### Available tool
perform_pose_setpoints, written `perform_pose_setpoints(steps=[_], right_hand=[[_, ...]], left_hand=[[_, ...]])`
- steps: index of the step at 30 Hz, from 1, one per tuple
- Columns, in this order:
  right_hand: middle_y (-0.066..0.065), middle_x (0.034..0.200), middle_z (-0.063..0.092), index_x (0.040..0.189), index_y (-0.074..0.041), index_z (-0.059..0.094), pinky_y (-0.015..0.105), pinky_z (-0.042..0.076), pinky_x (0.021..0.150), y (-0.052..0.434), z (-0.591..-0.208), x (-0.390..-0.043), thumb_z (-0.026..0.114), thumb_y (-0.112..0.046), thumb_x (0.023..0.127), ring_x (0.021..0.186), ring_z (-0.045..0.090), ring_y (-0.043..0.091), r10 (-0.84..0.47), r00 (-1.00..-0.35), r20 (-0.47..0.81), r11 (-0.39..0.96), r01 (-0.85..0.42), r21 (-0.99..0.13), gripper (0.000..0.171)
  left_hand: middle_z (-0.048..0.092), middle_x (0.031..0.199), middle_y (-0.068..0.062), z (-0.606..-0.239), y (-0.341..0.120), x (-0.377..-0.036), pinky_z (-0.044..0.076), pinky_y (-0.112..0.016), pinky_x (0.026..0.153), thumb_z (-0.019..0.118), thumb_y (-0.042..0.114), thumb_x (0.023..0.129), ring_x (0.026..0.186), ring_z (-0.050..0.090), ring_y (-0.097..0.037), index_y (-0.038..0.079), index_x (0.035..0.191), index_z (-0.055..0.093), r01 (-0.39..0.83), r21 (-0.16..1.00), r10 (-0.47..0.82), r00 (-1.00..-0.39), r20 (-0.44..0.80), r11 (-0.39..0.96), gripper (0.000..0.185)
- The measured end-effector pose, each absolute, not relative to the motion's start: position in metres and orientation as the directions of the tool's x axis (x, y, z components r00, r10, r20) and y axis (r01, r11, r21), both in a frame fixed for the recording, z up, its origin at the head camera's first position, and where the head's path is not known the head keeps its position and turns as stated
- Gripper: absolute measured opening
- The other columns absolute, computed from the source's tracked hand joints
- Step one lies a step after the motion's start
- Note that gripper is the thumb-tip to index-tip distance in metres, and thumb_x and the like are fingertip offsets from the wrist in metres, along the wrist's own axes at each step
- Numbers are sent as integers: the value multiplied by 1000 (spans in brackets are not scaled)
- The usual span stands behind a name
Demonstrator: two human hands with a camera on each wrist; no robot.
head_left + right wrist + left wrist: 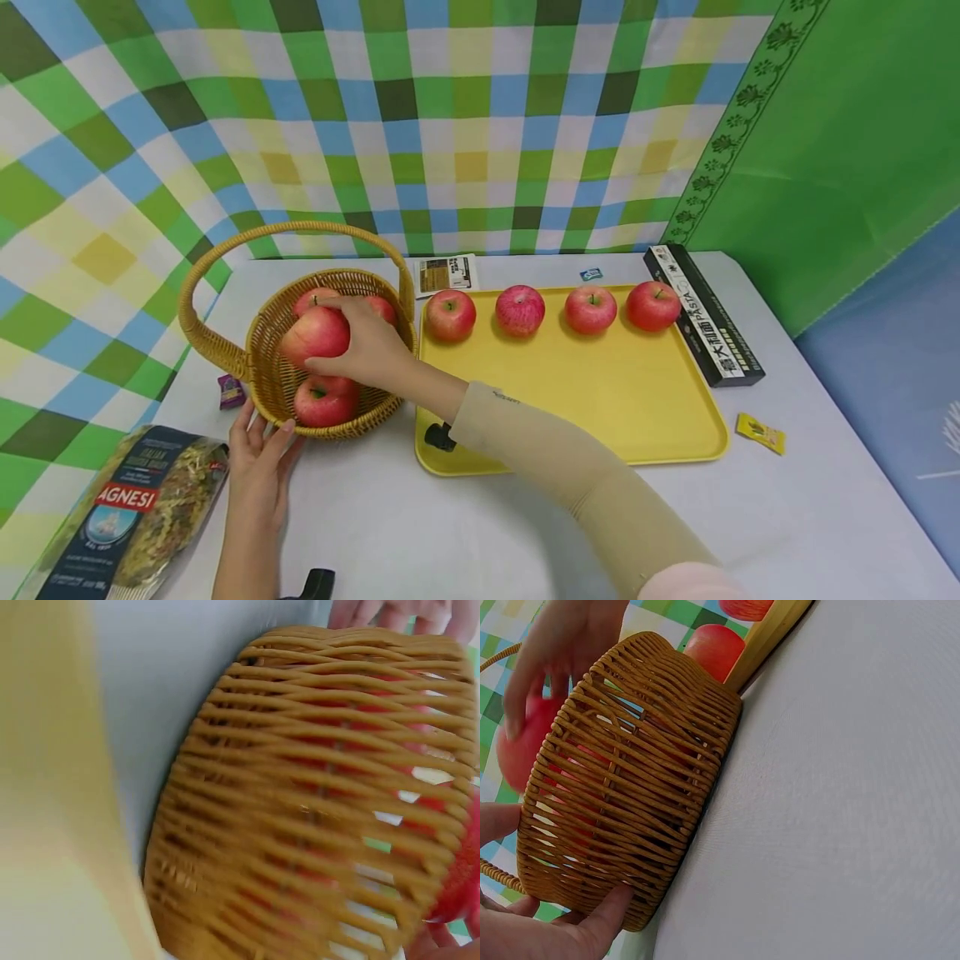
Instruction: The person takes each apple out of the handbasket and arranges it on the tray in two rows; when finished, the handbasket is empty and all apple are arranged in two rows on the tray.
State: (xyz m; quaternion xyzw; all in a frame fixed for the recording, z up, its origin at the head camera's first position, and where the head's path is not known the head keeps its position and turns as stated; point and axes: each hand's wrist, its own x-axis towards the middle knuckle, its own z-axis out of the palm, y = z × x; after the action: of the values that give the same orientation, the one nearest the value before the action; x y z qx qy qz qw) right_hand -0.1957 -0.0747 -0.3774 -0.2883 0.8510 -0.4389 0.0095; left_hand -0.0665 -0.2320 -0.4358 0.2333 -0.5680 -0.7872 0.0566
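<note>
My right hand (367,346) grips a red apple (311,337) between thumb and fingers, over the opening of a wicker basket (262,354). Below and around it in the basket sit three other apples, the front one (327,402) stem up. At the basket's front left, my left hand (258,458) holds the wicker side. In the left wrist view its thumb (499,821) lies at the rim, and a finger (615,907) presses lower on the outer wall. The right wrist view shows mostly weave, with red apples through the gaps.
A yellow tray (570,400) right of the basket carries several apples in a row along its back edge. A black pasta box (705,317) touches its right side. An Agnesi pasta bag (127,517) lies at front left. Small wrapped packets (761,433) lie about the white tabletop.
</note>
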Motion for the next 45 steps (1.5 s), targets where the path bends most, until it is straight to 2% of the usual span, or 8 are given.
perform_pose_setpoints(steps=[7, 13, 17, 21, 26, 35, 45], right_hand=[[-1, 128, 49, 136, -15, 47, 22, 49, 87, -23, -369, -179, 83, -34, 74, 110, 50, 9, -476, -828, 297, 354, -490, -797, 74], [1, 129, 49, 135, -13, 47, 28, 51, 88, 34, -373, -168, 85, -26, 73, 108, 54, 16, -426, -856, 294, 308, -443, -842, 74], [1, 127, 49, 132, -11, 47, 33, 52, 89, 65, -385, -166, 86, -20, 72, 111, 53, 21, -390, -881, 267, 314, -400, -861, 73], [3, 126, 50, 132, -9, 46, 36, 53, 89, 83, -403, -166, 86, -23, 72, 112, 53, 24, -384, -907, 171, 373, -322, -871, 73], [4, 125, 51, 132, -9, 46, 34, 53, 87, 94, -414, -167, 85, -23, 74, 110, 54, 26, -394, -916, 74, 398, -243, -885, 71], [2, 120, 53, 128, -9, 48, 29, 51, 87, 90, -422, -173, 85, -26, 74, 106, 52, 17, -474, -879, 49, 526, -327, -786, 68], [3, 124, 51, 131, -9, 46, 29, 50, 91, 89, -429, -177, 84, -23, 76, 110, 51, 18, -507, -861, 35, 507, -331, -796, 69]], left_hand=[[14, 160, 1, -436, -230, -67, 36, -33, 105, 61, 17, 95, 142, 26, -21, 34, 153, 13, -194, 924, -361, -878, -314, -331, 77], [15, 159, -1, -436, -231, -67, 36, -35, 106, 59, 14, 96, 141, 27, -22, 33, 153, 13, -176, 931, -362, -885, -291, -319, 75], [15, 159, -1, -436, -233, -67, 36, -35, 105, 59, 14, 96, 141, 26, -22, 32, 153, 13, -166, 932, -368, -885, -285, -323, 75], [14, 160, 0, -436, -234, -66, 36, -34, 106, 60, 15, 96, 142, 24, -21, 32, 153, 12, -173, 929, -366, -883, -293, -326, 76], [14, 160, -1, -438, -233, -67, 37, -32, 105, 60, 14, 96, 142, 25, -22, 32, 153, 13, -168, 927, -356, -888, -290, -334, 76], [16, 159, -2, -438, -234, -67, 42, -26, 99, 59, 13, 96, 141, 27, -23, 31, 153, 13, -157, 933, -360, -892, -275, -323, 75], [14, 159, -4, -437, -232, -66, 45, -20, 94, 57, 11, 98, 142, 24, -24, 29, 154, 11, -144, 935, -344, -903, -258, -323, 75]])
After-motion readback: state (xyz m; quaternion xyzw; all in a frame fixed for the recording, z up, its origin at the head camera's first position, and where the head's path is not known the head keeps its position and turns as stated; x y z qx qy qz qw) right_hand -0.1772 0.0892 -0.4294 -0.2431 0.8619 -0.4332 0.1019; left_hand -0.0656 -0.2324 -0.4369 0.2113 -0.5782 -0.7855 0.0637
